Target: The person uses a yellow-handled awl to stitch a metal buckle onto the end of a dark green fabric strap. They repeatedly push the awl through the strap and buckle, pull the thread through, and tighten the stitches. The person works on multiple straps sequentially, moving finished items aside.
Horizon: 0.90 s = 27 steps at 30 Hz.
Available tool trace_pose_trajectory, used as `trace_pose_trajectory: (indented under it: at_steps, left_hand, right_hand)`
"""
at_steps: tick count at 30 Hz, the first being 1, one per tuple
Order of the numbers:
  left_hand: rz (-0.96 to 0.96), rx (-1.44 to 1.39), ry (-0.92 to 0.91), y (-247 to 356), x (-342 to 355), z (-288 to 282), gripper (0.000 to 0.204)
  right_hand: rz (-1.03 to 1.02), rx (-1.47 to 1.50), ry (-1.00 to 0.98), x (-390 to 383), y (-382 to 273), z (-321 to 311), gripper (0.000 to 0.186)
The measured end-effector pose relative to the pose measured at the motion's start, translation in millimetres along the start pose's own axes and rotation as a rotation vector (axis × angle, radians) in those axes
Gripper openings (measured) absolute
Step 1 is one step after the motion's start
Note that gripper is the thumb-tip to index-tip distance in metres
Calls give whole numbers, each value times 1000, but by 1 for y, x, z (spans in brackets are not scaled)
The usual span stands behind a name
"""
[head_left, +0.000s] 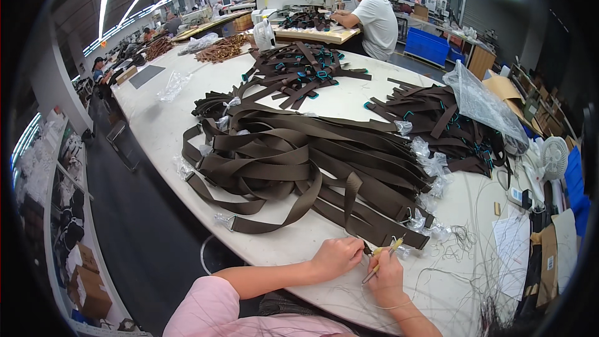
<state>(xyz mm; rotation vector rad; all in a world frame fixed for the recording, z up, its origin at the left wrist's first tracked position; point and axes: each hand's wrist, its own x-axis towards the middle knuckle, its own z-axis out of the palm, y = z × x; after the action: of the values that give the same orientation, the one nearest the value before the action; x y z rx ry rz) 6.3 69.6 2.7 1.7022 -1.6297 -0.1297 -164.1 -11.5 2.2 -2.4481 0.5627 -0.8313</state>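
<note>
My left hand (337, 258) is closed in a pinch at the near edge of the pile, on the end of a dark brown webbing strap (351, 203) that rises from it in a loop. Close beside it, my right hand (387, 279) grips a slim hand tool (378, 253) with a yellow part and a metal end; its exact kind is hard to make out. Just beyond both hands spreads a large heap of brown webbing straps (268, 156). Metal buckles and clear plastic wrapping (430, 165) show at the strap ends.
Two piles of dark straps with blue-edged parts (306, 68) (449, 118) lie farther back on the white table (299, 256). Loose threads (462, 237), paper (510, 249) and a small fan (553, 157) are at right. A person in white (377, 25) sits at a sewing machine (293, 1).
</note>
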Motion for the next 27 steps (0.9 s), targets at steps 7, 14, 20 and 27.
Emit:
trace_pose_trajectory:
  at_steps: [7,14,20,27]
  left_hand:
    - [155,-26,-7,-1,-6,-1,14]
    - [-43,-713,-293,-10,6,-11,9]
    - [-127,-859,-472,-22,1,-23,5]
    - [-386,-886,-619,-19,-6,-41,6]
  right_hand:
    - [7,-10,2,-6,2,-3,27]
    - [48,-24,44,-3,6,-8,26]
    - [-86,-135,103,-12,11,-8,24]
    - [-128,-165,7,-13,6,-10,22]
